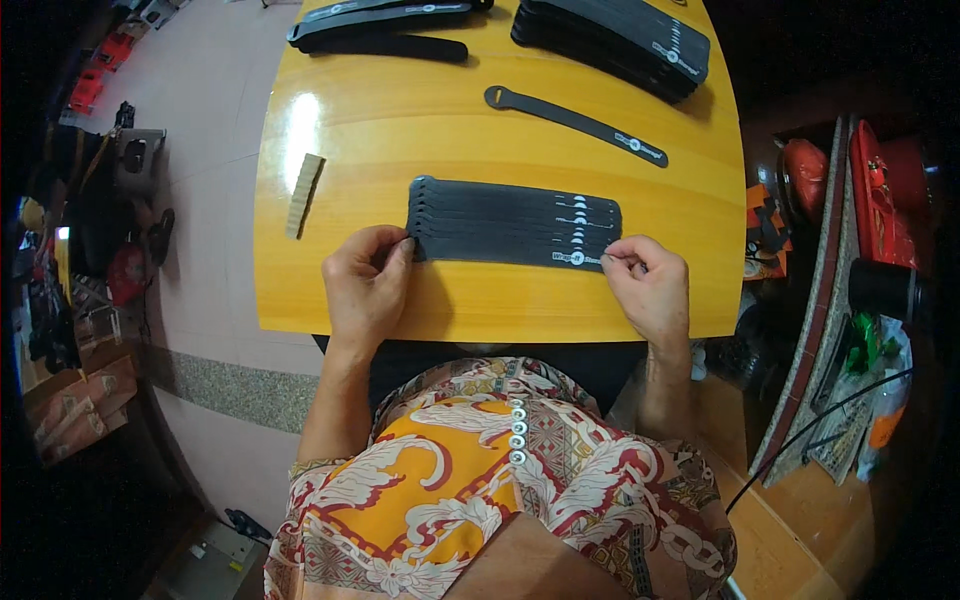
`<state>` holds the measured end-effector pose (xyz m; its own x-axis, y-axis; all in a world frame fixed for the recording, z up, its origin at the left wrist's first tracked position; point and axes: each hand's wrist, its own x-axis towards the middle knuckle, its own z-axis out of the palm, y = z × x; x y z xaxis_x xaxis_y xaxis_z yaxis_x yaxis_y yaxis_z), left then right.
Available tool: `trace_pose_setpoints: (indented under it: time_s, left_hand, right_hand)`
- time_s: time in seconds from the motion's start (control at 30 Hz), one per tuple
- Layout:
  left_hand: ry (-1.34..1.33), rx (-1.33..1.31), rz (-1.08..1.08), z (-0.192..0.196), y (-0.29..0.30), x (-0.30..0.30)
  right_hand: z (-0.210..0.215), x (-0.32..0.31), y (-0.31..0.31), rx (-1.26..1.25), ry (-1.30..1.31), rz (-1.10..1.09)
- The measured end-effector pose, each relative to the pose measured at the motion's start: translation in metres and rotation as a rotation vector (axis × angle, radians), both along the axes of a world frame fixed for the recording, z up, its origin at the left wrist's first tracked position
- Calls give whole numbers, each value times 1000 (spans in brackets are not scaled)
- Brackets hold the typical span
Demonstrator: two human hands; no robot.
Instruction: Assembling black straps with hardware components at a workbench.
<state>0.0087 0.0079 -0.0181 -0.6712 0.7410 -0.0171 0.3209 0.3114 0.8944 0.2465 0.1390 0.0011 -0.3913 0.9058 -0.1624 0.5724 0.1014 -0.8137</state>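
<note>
A fanned row of black hook-and-loop straps (490, 222) lies crosswise in front of me, overlapping, with rounded ends at the left and white print near the right. My left hand (367, 290) pinches the near left corner of the row between thumb and fingers. At the opposite end, my right hand (652, 295) has its thumb and fingertips closed on the near right corner. The row rests on the table, and its nearest strap runs between my two hands. Beyond it, a single black strap (575, 124) with a slotted round end lies at a slant.
The yellow wooden table (360, 140) bears a thick stack of straps (605, 45) at the far right and more loose straps (385, 25) at the far left. A small corrugated cardboard strip (304, 197) lies near the left edge. Red items (805, 170) stand beyond the right side.
</note>
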Motion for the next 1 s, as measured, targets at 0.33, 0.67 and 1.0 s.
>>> trace_pose_setpoints:
  time_s: [0.33, 0.67, 1.0]
  left_hand:
    - [43, -59, -43, -2, 5, 2]
    - [237, 69, -15, -9, -1, -5]
    - [314, 75, -26, -5, -6, 9]
  right_hand:
    - [-3, 2, 2, 72, -87, 2]
    - [-4, -6, -1, 91, -71, 47]
    - [-16, 9, -2, 204, -87, 36]
